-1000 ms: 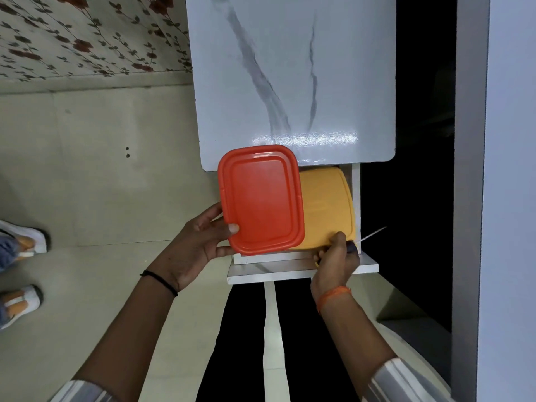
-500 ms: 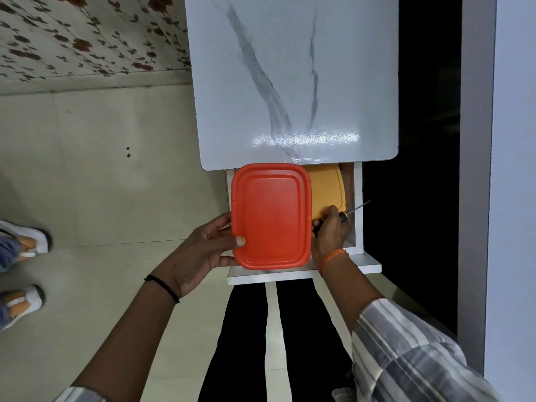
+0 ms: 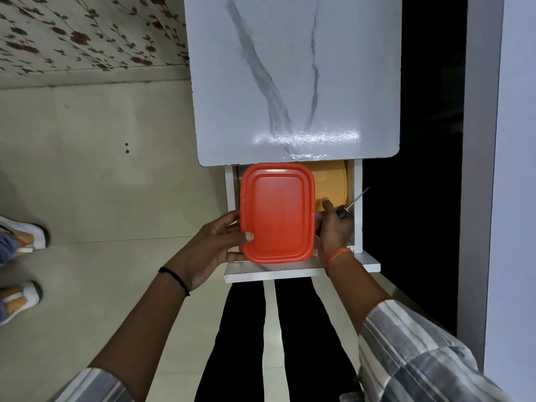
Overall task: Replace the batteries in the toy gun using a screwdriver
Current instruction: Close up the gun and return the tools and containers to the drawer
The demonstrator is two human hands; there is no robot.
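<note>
The toy gun is not visible. Inside the open drawer [image 3: 357,227], the left hand [image 3: 214,250] grips the red box [image 3: 278,211], half hiding the yellow box [image 3: 330,184]; the right hand [image 3: 333,227] clasps the screwdriver [image 3: 352,202]. No writing is legible.

Open drawer [image 3: 358,204] crowded: orange lid [image 3: 277,212] covers left and centre, yellow container [image 3: 329,184] behind; tabletop [image 3: 293,79] overhangs rear; narrow gap right, taken by right hand [image 3: 333,227]

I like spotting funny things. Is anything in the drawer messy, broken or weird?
Nothing looks broken or spilled. One odd bit: the right hand grips a screwdriver whose thin tip pokes out over the drawer side while touching the yellow box. The left hand holds the orange box level.
</note>
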